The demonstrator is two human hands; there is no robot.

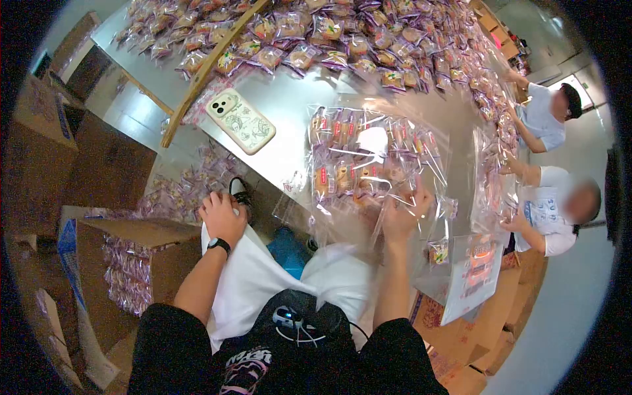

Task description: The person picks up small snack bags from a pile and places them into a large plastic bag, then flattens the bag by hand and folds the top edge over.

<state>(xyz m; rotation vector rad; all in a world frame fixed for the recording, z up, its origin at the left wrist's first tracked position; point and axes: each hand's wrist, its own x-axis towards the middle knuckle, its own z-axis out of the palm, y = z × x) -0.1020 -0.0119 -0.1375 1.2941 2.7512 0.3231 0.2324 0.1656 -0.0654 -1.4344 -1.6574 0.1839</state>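
A large clear plastic bag (pixel 368 146) lies on the metal table, with two rows of small wrapped pastries inside. My right hand (pixel 403 214) is at the bag's near edge, fingers curled into the loose film, partly veiled by shiny plastic. On my knee rests my left hand (pixel 224 216), fingers spread and nothing in them. Beside the right forearm, a single wrapped pastry (pixel 438 251) sits near a stack of printed clear bags (pixel 473 270). A phone in a pale patterned case (pixel 241 122) lies on the table left of the filled bag.
A heap of wrapped pastries (pixel 368 39) covers the far table, crossed at left by a wooden strip (pixel 210 72). An open carton (pixel 125 263) of packed pastries stands left of my leg. Two co-workers (pixel 550 118) (pixel 553 204) reach in from the right. Cartons (pixel 490 329) stand lower right.
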